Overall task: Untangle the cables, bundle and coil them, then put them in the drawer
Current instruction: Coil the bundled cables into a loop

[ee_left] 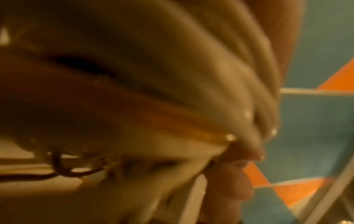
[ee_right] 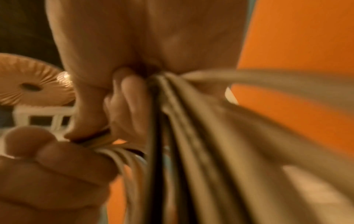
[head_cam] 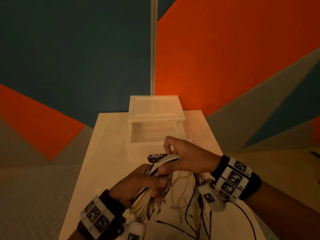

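A bundle of white, yellowish and black cables (head_cam: 155, 181) runs slantwise above the near part of the table. My left hand (head_cam: 138, 186) grips its lower half, fingers curled round the strands (ee_left: 172, 91). My right hand (head_cam: 183, 156) holds the bundle's upper end, fingers closed on the cables (ee_right: 172, 121). Loose cable ends (head_cam: 194, 201) hang and trail onto the table below the hands. The clear plastic drawer unit (head_cam: 154, 118) stands behind, its drawer (head_cam: 138, 148) pulled out toward me.
The white table (head_cam: 107, 153) is narrow, with floor on both sides. Orange and teal wall panels (head_cam: 225, 58) rise right behind the drawer unit. A dark label (head_cam: 155, 157) lies on the drawer front.
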`<state>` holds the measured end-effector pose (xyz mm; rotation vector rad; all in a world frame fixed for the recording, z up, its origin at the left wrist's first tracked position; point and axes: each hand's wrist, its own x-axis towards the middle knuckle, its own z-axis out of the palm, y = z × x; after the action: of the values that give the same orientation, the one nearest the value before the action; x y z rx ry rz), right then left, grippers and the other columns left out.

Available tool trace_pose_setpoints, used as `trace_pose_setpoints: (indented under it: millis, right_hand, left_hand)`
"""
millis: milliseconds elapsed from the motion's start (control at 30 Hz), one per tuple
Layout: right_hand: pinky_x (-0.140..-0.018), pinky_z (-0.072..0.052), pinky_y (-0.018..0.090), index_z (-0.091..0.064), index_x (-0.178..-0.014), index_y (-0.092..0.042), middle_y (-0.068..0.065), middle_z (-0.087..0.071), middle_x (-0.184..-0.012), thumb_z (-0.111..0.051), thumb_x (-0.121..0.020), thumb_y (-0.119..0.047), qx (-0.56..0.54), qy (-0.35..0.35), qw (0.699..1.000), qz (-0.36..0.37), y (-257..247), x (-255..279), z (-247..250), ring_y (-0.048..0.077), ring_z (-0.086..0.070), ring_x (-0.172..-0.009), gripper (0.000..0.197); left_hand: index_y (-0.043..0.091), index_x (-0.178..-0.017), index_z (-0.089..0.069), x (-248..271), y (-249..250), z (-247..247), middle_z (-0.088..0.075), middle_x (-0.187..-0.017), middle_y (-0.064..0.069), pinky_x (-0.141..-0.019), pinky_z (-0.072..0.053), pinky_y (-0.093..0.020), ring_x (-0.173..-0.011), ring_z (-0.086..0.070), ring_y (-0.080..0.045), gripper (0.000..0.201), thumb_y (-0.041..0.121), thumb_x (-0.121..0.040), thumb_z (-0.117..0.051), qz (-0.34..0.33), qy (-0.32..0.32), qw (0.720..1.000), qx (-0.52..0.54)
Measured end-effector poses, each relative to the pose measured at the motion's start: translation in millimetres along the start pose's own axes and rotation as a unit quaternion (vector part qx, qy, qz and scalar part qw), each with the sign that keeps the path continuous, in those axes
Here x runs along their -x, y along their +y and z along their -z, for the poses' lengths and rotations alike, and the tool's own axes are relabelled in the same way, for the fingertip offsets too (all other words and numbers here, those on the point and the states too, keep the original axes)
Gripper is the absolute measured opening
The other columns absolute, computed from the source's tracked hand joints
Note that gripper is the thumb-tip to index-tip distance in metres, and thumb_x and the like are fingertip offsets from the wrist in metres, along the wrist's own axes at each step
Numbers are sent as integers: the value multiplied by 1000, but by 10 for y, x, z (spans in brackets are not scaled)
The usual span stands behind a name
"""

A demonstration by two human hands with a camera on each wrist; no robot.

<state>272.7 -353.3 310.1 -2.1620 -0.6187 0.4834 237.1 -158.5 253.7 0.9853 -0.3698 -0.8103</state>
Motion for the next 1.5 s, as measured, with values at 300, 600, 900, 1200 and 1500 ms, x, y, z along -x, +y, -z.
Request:
trace_pose_setpoints:
  millis: [300, 600, 900, 1200, 1500]
  right_hand:
    - [-53, -48, 34, -55, -115, -23, -11, -65, -72, -67, -80, -42, -277, 124, 953, -1, 527, 163, -302, 15, -54, -51, 42]
    - [-60, -53, 28, -42, -118, -41, -6, -67, -74, -52, -92, -50, -161, 281, 941, -98, 781, 89, -1278, 7, -62, -62, 29]
    - [-58, -46, 26, -12, -152, -24, 6, -62, -95, -45, -99, -40, 37, -24, 991, -123, 509, 30, -1329, 15, -53, -67, 64]
    - [-72, -51, 33, -58, -117, -19, -9, -65, -88, -72, -83, -39, -156, -69, 980, -97, 488, 282, -1065, 11, -61, -76, 42]
    - [-71, -50, 35, -59, -112, -24, 2, -68, -99, -70, -76, -33, 111, -101, 983, -103, 398, 405, -650, 22, -64, -83, 38]
  left_hand:
    - [13, -92, -42, 195, 359, -152, -39, -58, 2, -82, -37, -35, -55, -50, -14, 10, 8, -95, -35, -138, -49, 950, 276]
    - [18, -85, -47, 0, 599, -170, -51, -65, 9, -89, -31, -23, -63, -49, -5, 17, 23, -97, -37, -218, 14, 915, 339]
    - [12, -71, -52, -238, 439, -124, -55, -74, -10, -67, -53, -37, -70, -56, -22, 30, 30, -95, -56, -214, 284, 930, 89]
    - [-8, -96, -54, -302, 66, -16, -67, -81, -19, -69, -54, -26, -77, -71, -22, 23, 12, -89, -63, -263, 431, 838, -208]
    - [14, -96, -54, -323, -310, 201, -67, -84, -2, -80, -53, -42, -82, -66, -16, 30, 36, -85, -70, -198, 456, 792, -354]
